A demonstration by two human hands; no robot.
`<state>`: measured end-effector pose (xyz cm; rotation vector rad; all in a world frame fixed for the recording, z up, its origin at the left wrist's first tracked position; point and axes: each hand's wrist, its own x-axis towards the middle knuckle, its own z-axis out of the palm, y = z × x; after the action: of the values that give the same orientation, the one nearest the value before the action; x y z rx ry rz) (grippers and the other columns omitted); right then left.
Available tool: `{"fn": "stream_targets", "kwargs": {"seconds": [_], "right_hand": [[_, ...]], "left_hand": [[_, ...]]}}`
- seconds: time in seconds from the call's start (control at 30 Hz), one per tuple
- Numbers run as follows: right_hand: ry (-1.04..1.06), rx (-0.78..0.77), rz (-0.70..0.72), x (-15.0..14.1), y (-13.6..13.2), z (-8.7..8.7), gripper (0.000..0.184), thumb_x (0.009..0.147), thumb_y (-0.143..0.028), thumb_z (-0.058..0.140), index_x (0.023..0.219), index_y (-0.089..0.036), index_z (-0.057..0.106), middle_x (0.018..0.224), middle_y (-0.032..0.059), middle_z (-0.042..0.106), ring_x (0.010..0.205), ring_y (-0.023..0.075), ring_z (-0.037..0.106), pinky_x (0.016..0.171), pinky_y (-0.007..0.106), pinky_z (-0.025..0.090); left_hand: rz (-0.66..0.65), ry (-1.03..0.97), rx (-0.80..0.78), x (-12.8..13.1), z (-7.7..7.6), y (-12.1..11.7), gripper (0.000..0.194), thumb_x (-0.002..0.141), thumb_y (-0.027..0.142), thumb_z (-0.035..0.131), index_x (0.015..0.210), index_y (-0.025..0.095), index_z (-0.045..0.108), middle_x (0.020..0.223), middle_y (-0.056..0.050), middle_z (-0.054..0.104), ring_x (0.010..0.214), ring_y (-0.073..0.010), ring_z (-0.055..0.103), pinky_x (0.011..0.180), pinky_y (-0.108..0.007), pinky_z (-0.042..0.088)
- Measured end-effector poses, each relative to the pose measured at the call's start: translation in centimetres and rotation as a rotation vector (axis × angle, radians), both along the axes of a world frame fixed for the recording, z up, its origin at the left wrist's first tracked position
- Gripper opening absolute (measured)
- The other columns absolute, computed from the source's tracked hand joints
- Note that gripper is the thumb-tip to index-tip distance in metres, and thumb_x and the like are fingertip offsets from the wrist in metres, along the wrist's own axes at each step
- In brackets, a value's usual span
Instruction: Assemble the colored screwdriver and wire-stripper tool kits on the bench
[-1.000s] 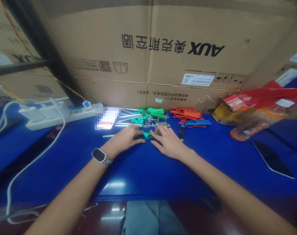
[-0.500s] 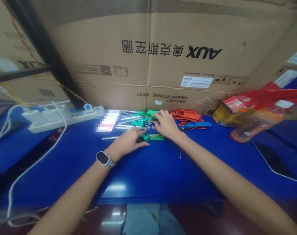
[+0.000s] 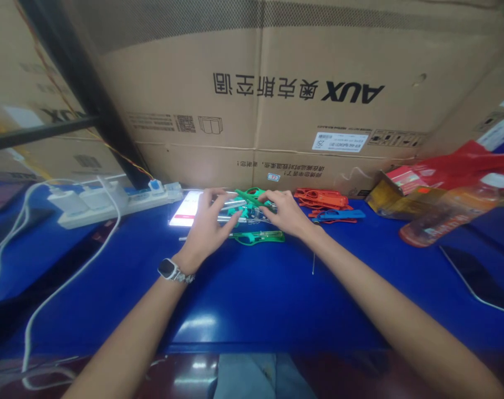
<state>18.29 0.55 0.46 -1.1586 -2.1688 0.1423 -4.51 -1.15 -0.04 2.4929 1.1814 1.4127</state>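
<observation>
Right hand (image 3: 288, 215): thumb and fingers pinch one end of a green casing piece (image 3: 248, 198), which is raised at a tilt over the parts pile. Left hand (image 3: 208, 227): thumb and fingers parted, fingertips beside the other end of that piece; cannot tell whether they touch it. Under and between the hands, metal tubes (image 3: 227, 219) lie with teal parts, partly hidden by the fingers. A second green casing (image 3: 262, 238) lies on the blue table (image 3: 252, 299), nearer the person, with small parts seated in it. Right of the right hand: stacked orange casings (image 3: 320, 198), with a blue casing (image 3: 346, 215) just in front. A thin metal shaft (image 3: 313, 264) shows below the right wrist. A lit phone (image 3: 182, 213) lies left of the left hand, close to the power strip (image 3: 110, 210)
</observation>
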Motion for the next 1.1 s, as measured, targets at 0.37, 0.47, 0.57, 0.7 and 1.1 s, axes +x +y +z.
{"fn": "stream_targets", "kwargs": {"seconds": [0.37, 0.47, 0.57, 0.7, 1.1], "right_hand": [[0.243, -0.307, 0.161, 0.2, -4.2, -1.2, 0.029, 0.097, -0.029, 0.052, 0.119, -0.027, 0.069, 0.120, 0.0043, 0.071, 0.112, 0.0218, 0.065, 0.097, 0.041, 0.049], [0.189, -0.279, 0.162, 0.0, -4.6, -1.2, 0.030, 0.094, -0.034, 0.059, 0.121, -0.026, 0.067, 0.120, 0.0047, 0.071, 0.110, 0.0223, 0.066, 0.096, 0.040, 0.050], [0.104, -0.235, 0.152, -0.2, -4.7, -1.2, 0.043, 0.083, -0.038, 0.074, 0.123, -0.026, 0.064, 0.119, 0.0048, 0.070, 0.108, 0.0239, 0.066, 0.093, 0.039, 0.050], [0.037, -0.247, 0.162, -0.3, -4.1, -1.0, 0.038, 0.083, -0.036, 0.076, 0.117, -0.025, 0.065, 0.112, 0.0041, 0.071, 0.100, 0.0228, 0.066, 0.086, 0.037, 0.050], [-0.173, -0.313, 0.147, -1.2, -2.4, -1.2, 0.033, 0.075, -0.036, 0.083, 0.103, -0.024, 0.068, 0.105, 0.0050, 0.063, 0.104, 0.0255, 0.056, 0.089, 0.041, 0.042]], "left_hand": [[-0.173, -0.167, -0.426, 0.3, -0.2, 0.3, 0.025, 0.089, 0.040, 0.064, 0.091, 0.017, 0.072, 0.087, -0.005, 0.067, 0.073, -0.0153, 0.061, 0.066, -0.028, 0.050], [-0.244, -0.175, -0.576, -0.2, -0.3, 0.7, 0.028, 0.087, 0.043, 0.065, 0.086, 0.015, 0.072, 0.077, -0.004, 0.068, 0.068, -0.0144, 0.059, 0.062, -0.026, 0.047], [-0.290, -0.187, -0.684, -0.6, -0.1, 0.8, 0.032, 0.085, 0.045, 0.067, 0.084, 0.014, 0.072, 0.073, -0.003, 0.068, 0.064, -0.0134, 0.057, 0.059, -0.025, 0.044], [-0.255, -0.101, -0.691, -1.4, -0.2, 1.2, 0.035, 0.084, 0.049, 0.067, 0.082, 0.014, 0.072, 0.071, -0.003, 0.068, 0.063, -0.0142, 0.056, 0.058, -0.026, 0.041], [-0.122, 0.249, -0.544, -2.7, -0.5, 1.7, 0.021, 0.083, 0.030, 0.057, 0.086, 0.017, 0.074, 0.084, -0.005, 0.072, 0.075, -0.0197, 0.062, 0.068, -0.031, 0.046]]}}
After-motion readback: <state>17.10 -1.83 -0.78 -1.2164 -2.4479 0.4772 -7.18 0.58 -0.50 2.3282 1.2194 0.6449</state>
